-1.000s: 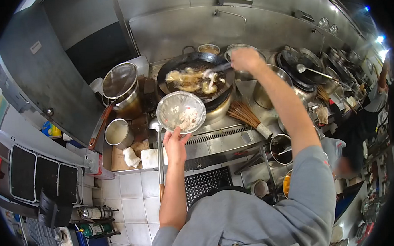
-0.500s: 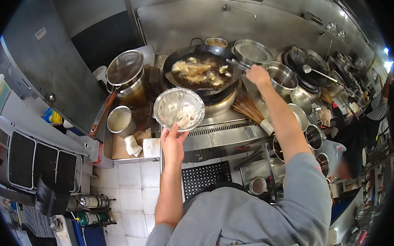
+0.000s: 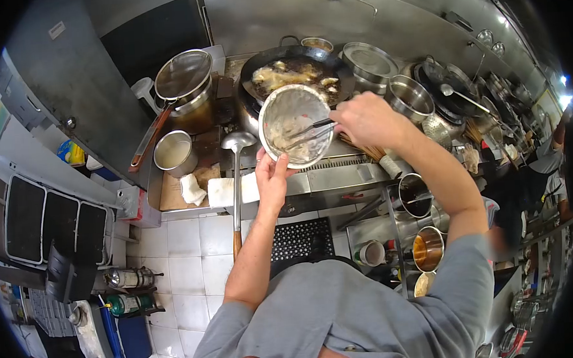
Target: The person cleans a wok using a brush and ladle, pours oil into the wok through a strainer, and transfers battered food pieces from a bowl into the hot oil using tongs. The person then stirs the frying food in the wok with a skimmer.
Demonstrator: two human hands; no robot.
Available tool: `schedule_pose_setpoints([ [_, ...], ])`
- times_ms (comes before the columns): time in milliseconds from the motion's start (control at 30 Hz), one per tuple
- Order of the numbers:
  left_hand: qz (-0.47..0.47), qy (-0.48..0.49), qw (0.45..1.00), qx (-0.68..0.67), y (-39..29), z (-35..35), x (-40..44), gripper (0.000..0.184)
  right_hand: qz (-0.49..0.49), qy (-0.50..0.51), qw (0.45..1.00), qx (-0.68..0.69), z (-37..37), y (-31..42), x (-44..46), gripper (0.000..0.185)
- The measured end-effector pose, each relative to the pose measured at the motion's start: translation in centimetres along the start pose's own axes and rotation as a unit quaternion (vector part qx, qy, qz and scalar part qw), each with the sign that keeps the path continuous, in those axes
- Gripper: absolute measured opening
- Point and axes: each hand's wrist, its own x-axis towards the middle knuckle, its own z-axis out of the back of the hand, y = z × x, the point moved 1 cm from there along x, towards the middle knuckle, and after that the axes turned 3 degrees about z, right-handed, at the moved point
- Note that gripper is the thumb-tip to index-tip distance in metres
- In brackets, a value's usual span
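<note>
My left hand [image 3: 273, 179] grips the near edge of a metal mixing bowl [image 3: 302, 102], thumb toward the rim. The bowl is tipped and its inside is smeared with pale batter; some battered pieces [image 3: 287, 139] lie low in it. In my right hand [image 3: 369, 119] is a pair of tongs [image 3: 310, 130], with its tips down inside the bowl. Just beyond the bowl, a black wok [image 3: 340, 69] holds hot oil with golden pieces [image 3: 275, 78] frying in it. The bowl covers part of the wok's near side.
Left of the bowl lies a long ladle [image 3: 236, 141], its handle past the counter edge. A strainer [image 3: 184, 74] rests on a pot [image 3: 196, 115], near a small pot [image 3: 175, 154] and folded cloths [image 3: 225, 192]. At right are a steel pot [image 3: 410, 98] and a bamboo brush [image 3: 369, 150].
My right hand has brought the tongs from the wok back into the bowl. My left hand has shifted the bowl right and tipped it, uncovering the ladle.
</note>
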Motion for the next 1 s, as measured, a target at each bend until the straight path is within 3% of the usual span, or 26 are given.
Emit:
schedule_pose_setpoints([
  [233,0.035,-0.044,0.995,-0.080,1.8,1.4,2.2,0.020,-0.064,-0.163,0.984,-0.018,3.3,-6.8,0.5,0.018],
  [300,0.055,-0.063,0.993,-0.081,1.8,1.6,2.5,0.019,-0.132,-0.135,0.982,-0.034,4.4,-9.2,1.4,0.020],
  [433,0.079,-0.132,0.983,-0.100,1.1,1.6,2.5,0.019,-0.164,-0.128,0.978,-0.017,2.5,-12.6,4.2,0.018],
  [633,0.077,-0.161,0.979,-0.099,0.1,3.4,1.3,0.018,-0.213,0.038,0.976,0.023,-7.7,-11.6,10.3,0.028],
  [800,0.064,-0.170,0.980,-0.087,-1.6,4.4,0.2,0.017,-0.308,0.042,0.944,0.107,-8.5,-13.0,11.1,0.033],
  [867,0.063,-0.166,0.980,-0.091,-1.8,4.5,-0.1,0.017,-0.321,-0.013,0.939,0.124,-7.0,-14.2,10.3,0.034],
  [1000,0.062,-0.140,0.984,-0.089,-2.5,3.9,-0.9,0.017,-0.211,-0.139,0.952,0.170,-1.3,-13.8,6.3,0.027],
])
